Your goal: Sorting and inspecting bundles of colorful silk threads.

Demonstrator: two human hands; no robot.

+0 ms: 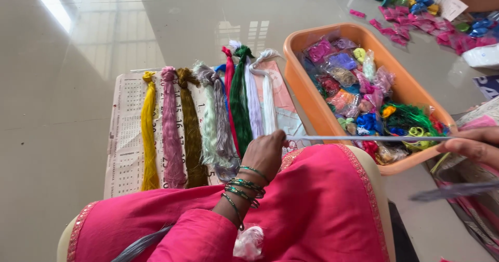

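Pale lilac thread [364,138] — one thin strand, pulled taut between my two hands and running level across the near end of the orange tub [312,98].

My left hand [266,153]: closed, fingertips pinching the strand's left end, resting over my pink-clad knee [322,205]. Green bangles [244,186] on the wrist.

My right hand [470,145]: at 3 o'clock from the left, at the frame's edge, fingers pinched on the strand's other end. A blurred grey-lilac tail of thread [452,190] lies just below it.

Orange tub: at 1 o'clock from my left hand, filled with small clear packets of coloured thread [358,90] — pink, purple, blue, green, orange.

Row of thread hanks on a printed calendar sheet [125,153], at 10 to 12 o'clock from my left hand, laid side by side lengthwise:
- yellow hank [149,137], farthest left
- pink hank [171,132]
- olive-brown hank [192,132]
- pale green and grey hanks [217,127]
- dark green hank [239,101], with a red one just beside it
- white hanks [262,101], nearest the tub

Floor [62,85]: grey, glossy. More scattered thread packets [416,12], pink and blue, well apart at 1 o'clock beyond the tub.

A wad of clear wrapping [248,243] sits on my lap at 6 o'clock from the left hand.
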